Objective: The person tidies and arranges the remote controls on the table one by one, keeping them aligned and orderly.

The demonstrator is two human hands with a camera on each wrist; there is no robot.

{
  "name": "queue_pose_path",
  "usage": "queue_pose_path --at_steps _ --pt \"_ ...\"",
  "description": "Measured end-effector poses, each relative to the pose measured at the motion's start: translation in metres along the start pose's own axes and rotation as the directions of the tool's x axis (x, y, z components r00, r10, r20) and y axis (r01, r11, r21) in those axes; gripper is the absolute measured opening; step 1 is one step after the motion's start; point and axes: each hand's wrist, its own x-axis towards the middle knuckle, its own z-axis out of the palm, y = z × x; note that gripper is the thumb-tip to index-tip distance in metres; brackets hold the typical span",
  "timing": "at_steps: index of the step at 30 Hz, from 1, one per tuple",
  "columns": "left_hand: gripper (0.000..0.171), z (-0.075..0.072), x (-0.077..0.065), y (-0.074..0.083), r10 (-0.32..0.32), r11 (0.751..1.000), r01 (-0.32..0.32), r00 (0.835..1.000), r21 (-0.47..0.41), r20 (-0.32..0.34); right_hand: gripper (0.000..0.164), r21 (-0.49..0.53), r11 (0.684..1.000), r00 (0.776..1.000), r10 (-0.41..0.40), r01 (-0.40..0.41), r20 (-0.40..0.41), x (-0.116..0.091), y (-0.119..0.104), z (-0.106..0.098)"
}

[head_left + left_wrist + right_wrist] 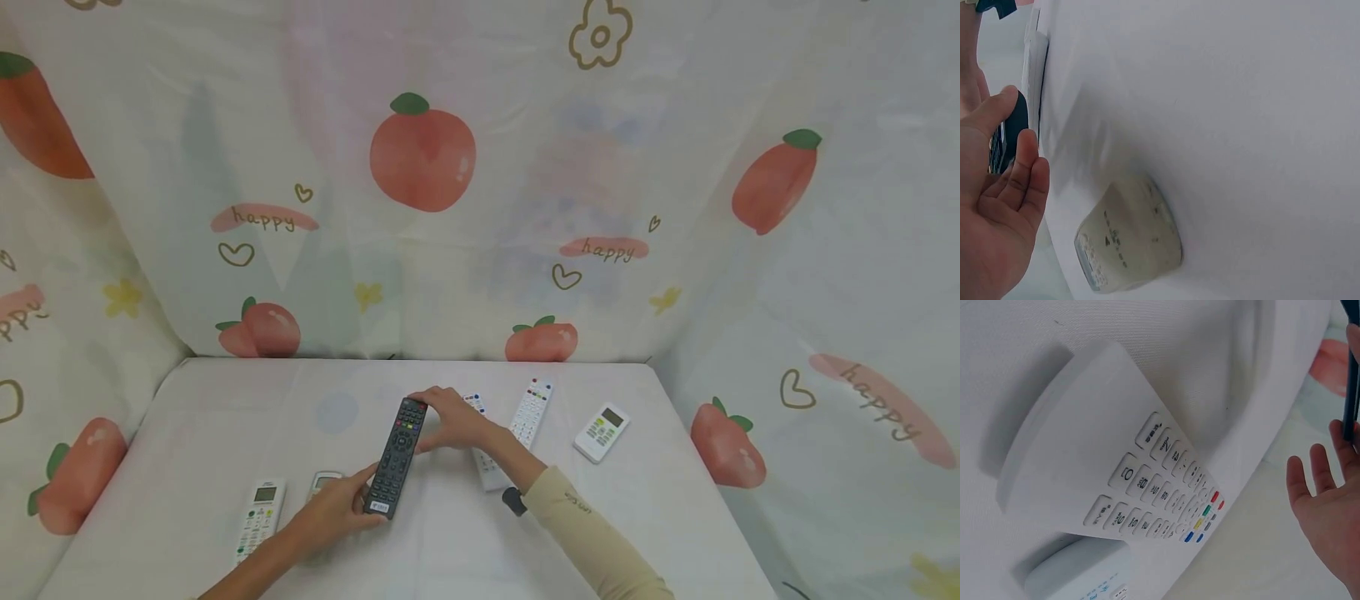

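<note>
Black remote control (395,458) is held above the tabletop (187,450), left-hand grip (337,507) pinching its near end, right-hand grip (453,422) its far end; should either fingertip hold slacken, it could pivot and drop.

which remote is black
The black remote control, held at its lower end by the left hand and upper end by the right hand; the other remotes are pale, on the table.

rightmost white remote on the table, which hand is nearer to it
Right. The right hand is left of the white remote, at the black remote's top end; the left hand is farther left, at the bottom end.
</note>
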Motion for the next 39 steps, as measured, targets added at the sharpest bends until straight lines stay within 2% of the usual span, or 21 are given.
queue_pose_path --at_steps 7,19,26,35,39 --pt "0.087 0.009 -0.013 0.003 0.003 0.999 -0.002 1.0 0.034 -0.03 0.087 0.016 1.0 0.999 -0.013 0.012 0.045 -0.004 -0.005 0.008" --pt "0.089 0.022 -0.03 0.003 -0.1 0.994 0.1 0.995 -0.032 -0.011 0.087 -0.013 0.999 0.991 -0.049 0.051 0.126 -0.005 -0.011 0.022" --pt "0.092 0.029 -0.033 0.0 -0.182 0.982 0.182 0.983 -0.045 0.0 0.087 -0.013 0.999 0.988 -0.04 0.042 0.148 -0.004 -0.014 0.031" --pt "0.09 0.034 -0.04 0.002 -0.26 0.965 0.261 0.965 0.037 -0.027 0.088 -0.061 0.997 0.986 -0.03 0.04 0.164 0.001 -0.019 0.045" --pt "0.088 0.035 -0.042 0.004 -0.292 0.955 0.293 0.956 0.046 -0.027 0.088 -0.087 0.995 0.984 -0.032 0.048 0.177 0.001 -0.021 0.049"
